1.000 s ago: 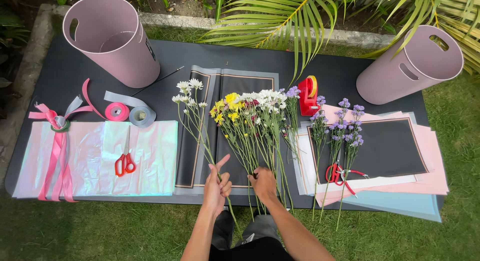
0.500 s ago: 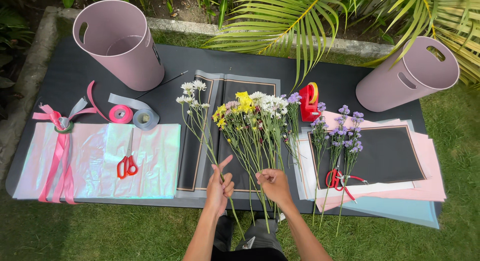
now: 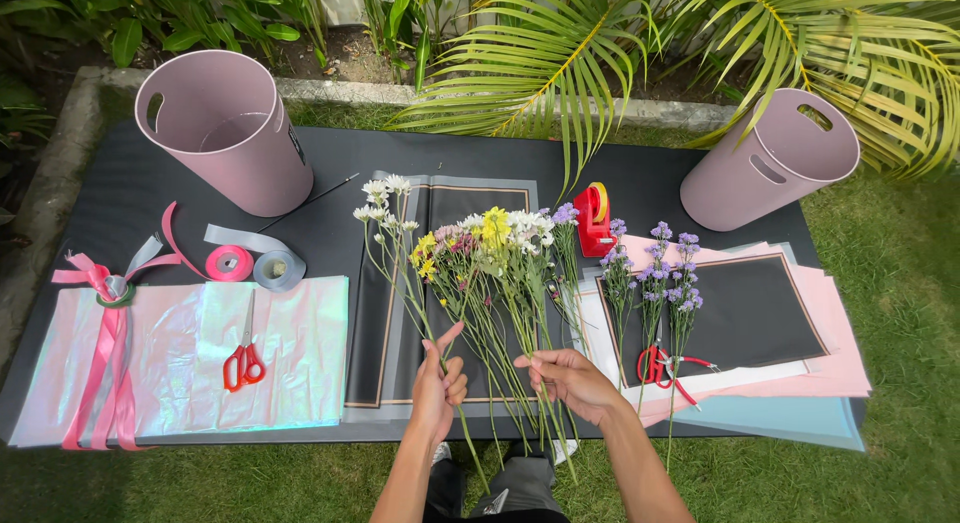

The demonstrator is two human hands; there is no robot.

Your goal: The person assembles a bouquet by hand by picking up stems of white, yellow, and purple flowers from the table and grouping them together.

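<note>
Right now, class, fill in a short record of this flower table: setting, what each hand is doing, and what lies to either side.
Setting: black table on grass, palm fronds behind.
Left hand: closed on flower stems.
Right hand: fingers on the same stems.
Left side: red scissors on iridescent sheet, pink ribbon roll, pink bucket.
Right side: purple flowers, paper stack, second pink bucket, red tape dispenser.

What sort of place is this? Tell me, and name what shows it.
Most likely a garden set up for making bouquets: the black table stands on grass under palm fronds, and both hands work cut flowers beside wrapping paper and ribbon rolls.
</note>
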